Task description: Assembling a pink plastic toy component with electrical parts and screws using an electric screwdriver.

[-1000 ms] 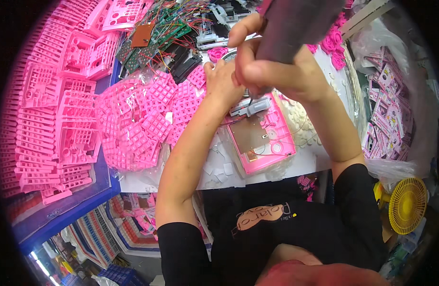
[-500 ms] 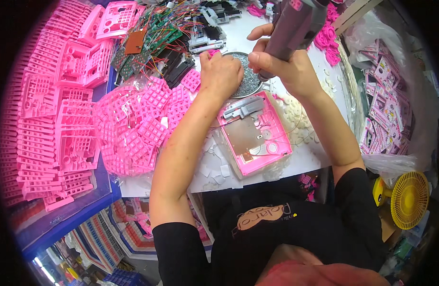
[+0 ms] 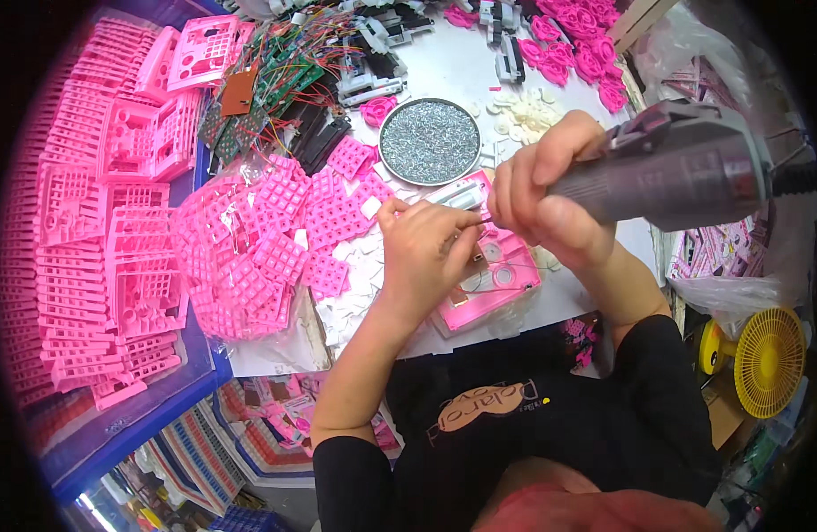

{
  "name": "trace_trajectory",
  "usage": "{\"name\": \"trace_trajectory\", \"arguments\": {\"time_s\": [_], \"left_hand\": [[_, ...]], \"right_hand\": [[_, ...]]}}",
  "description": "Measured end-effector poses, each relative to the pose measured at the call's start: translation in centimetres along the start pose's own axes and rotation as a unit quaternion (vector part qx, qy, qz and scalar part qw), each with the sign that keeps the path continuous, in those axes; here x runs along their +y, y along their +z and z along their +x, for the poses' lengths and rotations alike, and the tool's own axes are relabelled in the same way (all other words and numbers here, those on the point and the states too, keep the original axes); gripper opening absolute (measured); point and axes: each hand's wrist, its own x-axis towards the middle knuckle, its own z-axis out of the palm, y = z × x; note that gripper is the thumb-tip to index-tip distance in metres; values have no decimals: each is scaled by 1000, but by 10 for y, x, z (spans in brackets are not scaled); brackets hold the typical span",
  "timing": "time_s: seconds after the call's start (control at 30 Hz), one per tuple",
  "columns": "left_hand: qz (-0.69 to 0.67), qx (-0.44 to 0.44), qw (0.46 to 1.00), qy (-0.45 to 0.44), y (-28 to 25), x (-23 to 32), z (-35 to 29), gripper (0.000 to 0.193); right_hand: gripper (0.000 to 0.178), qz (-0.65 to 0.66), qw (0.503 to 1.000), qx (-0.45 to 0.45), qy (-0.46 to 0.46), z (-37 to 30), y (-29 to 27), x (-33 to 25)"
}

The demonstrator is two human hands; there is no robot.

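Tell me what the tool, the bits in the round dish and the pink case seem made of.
Tool: likely hard grey plastic, semi-gloss, judging by its smooth moulded body and soft highlights.
Bits: probably shiny metal; the heap glints silver, though single pieces are too small to make out.
Case: apparently smooth pink plastic, given its even colour and moulded-looking edge.

R hand (image 3: 550,191) grips grey pwr driver (image 3: 670,168), tip twd 9 o'clock nr L hand (image 3: 431,253), over pink case (image 3: 487,301). From case: round tray (image 3: 430,142) 11 o'clock, pink keypads (image 3: 280,253) approx. 9, yellow fan (image 3: 770,363) 4.
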Motion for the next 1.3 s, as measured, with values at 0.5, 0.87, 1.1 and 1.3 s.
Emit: {"name": "trace_trajectory", "arguments": {"time_s": [0.5, 0.87, 1.1, 1.3], "left_hand": [[229, 14, 972, -41, 23, -17, -2, 31], [92, -32, 994, -44, 24, -33, 8, 39], [37, 5, 999, -15, -48, 8, -22, 28], [153, -223, 945, -184, -190, 68, -123, 35]], "right_hand": [[20, -101, 994, 29, 37, 18, -31, 51], [23, -149, 982, -24, 113, 24, -33, 62], [44, -323, 934, 68, 139, 86, -189, 42], [25, -803, 573, 136, 92, 81, -305, 47]]}}
